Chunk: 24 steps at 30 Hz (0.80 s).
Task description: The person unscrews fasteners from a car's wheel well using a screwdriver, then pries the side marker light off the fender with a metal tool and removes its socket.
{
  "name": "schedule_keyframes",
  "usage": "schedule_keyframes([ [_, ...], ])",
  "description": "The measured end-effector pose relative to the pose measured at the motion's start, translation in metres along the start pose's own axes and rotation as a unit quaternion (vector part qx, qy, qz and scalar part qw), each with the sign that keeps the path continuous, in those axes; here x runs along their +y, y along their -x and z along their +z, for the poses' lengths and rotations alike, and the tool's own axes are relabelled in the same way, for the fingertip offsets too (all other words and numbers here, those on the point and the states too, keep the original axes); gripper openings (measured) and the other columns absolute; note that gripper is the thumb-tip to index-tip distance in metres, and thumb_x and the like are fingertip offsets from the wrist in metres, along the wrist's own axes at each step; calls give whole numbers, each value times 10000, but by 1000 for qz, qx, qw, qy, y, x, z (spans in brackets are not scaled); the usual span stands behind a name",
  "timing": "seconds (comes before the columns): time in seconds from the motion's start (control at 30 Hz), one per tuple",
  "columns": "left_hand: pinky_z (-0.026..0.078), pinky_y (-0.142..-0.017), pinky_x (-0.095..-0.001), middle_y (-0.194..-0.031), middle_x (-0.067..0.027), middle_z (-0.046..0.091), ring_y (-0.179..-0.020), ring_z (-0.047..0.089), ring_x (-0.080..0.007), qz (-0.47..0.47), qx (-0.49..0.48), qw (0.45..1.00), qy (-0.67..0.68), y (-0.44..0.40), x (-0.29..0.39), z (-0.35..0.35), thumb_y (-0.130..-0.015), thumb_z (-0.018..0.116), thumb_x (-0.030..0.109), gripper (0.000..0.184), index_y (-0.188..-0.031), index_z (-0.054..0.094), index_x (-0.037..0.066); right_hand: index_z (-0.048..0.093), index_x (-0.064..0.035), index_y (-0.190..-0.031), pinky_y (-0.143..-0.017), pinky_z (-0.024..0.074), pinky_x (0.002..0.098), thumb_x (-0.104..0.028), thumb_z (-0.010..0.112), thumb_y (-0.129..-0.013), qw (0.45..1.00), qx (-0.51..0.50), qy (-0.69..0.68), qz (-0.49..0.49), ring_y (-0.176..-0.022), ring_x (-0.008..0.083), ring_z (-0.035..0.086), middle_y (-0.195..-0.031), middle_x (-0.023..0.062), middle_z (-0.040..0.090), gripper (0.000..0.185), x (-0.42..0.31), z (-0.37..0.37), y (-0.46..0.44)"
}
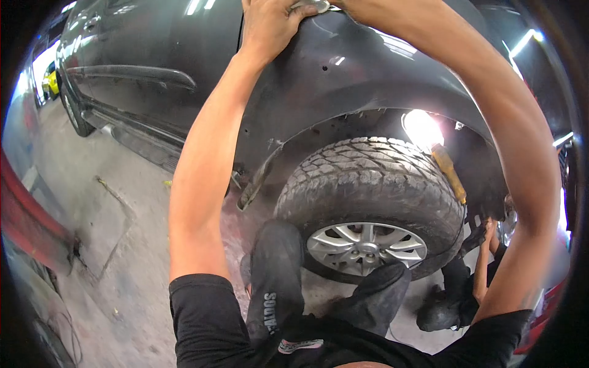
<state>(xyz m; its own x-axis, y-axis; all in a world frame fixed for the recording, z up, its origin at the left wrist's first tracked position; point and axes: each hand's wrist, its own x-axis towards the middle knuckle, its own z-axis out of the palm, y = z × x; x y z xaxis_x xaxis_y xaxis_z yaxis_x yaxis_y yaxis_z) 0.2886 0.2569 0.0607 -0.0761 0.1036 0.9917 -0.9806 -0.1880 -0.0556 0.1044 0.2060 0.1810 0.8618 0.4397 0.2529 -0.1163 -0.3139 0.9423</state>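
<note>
While your left hand seems busy at that silvery piece above the wheel, can't tell either grip, right hand's off-frame; next probably wants steadiness.

Work lamp blown out white below arched edge of fender, brightening tyre tread; wheel well dim around it. Glare streaks on fender and door. Fisheye bends outer edges; corners black. Floor softly lit.

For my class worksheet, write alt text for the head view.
A person's arms reach toward a dark vehicle, the left hand at a shiny object. Below, a lamp glows beside the tyre; another person's arm shows at right.
</note>
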Motion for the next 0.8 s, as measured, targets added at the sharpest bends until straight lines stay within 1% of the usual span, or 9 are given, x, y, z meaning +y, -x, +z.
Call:
schedule_keyframes([
  [0.07,413,-981,-465,-1200,-129,629,-1183,553,-342,-2,-3,1000,-3,1,-5,2,-854,785,286,326,-1140,769,130,800,-82,-840,-738,601,433,-240,647,-883,999,-26,38,-19,-826,305,759,-827,139,761,223,-2,2,-2],
  [0.27,407,-985,-493,-1213,-111,608,-1185,538,-331,21,-29,999,-27,-3,-2,-3,-877,769,292,309,-1155,770,158,789,-70,-822,-714,595,439,-244,643,-891,997,-44,60,2,-806,305,756,-822,137,758,237,-1,10,-8],
  [0.37,405,-984,-498,-1198,-105,603,-1169,538,-327,42,-37,998,-34,-4,-5,-1,-879,766,293,304,-1155,771,164,781,-66,-817,-709,591,443,-251,645,-889,992,-82,90,-27,-818,298,756,-833,137,758,242,-1,-5,-15],
  [0.43,404,-983,-499,-1189,-104,602,-1159,540,-327,51,-38,997,-34,-3,-5,-2,-879,767,295,306,-1155,771,165,778,-71,-812,-704,589,438,-254,646,-888,994,-60,83,-29,-824,291,756,-833,132,757,238,-1,1,-13],
  [0.57,405,-975,-492,-1172,-108,607,-1150,543,-324,16,-44,999,-9,-3,-5,-3,-870,771,289,314,-1157,770,160,760,-87,-790,-677,581,426,-241,652,-874,998,10,46,-32,-809,280,751,-804,118,748,206,1,30,-3],
  [0.67,407,-969,-482,-1168,-109,611,-1147,545,-321,23,-21,999,-6,-1,-9,0,-863,773,275,315,-1153,770,151,749,-105,-796,-671,576,412,-202,646,-870,995,-15,63,-79,-789,275,744,-796,110,742,160,-4,31,-7],
  [0.7,407,-967,-476,-1170,-109,613,-1147,545,-320,32,-14,999,-1,-1,-11,0,-861,773,266,312,-1149,769,146,741,-110,-800,-683,582,394,-170,639,-866,992,-53,85,-74,-786,267,742,-788,107,738,136,-5,25,-10],
  [0.73,407,-967,-476,-1170,-109,613,-1147,545,-320,27,-11,1000,-2,1,-14,0,-861,773,266,312,-1149,769,146,741,-110,-800,-683,582,394,-170,639,-866,992,-53,86,-79,-786,267,742,-788,107,738,136,-6,23,-10],
  [0.8,402,-977,-465,-1183,-104,618,-1155,544,-315,51,-4,998,22,-1,-20,1,-850,774,249,309,-1140,769,143,734,-106,-784,-660,588,381,-151,635,-866,995,-47,74,-42,-767,258,742,-787,106,738,136,-5,26,-7],
])
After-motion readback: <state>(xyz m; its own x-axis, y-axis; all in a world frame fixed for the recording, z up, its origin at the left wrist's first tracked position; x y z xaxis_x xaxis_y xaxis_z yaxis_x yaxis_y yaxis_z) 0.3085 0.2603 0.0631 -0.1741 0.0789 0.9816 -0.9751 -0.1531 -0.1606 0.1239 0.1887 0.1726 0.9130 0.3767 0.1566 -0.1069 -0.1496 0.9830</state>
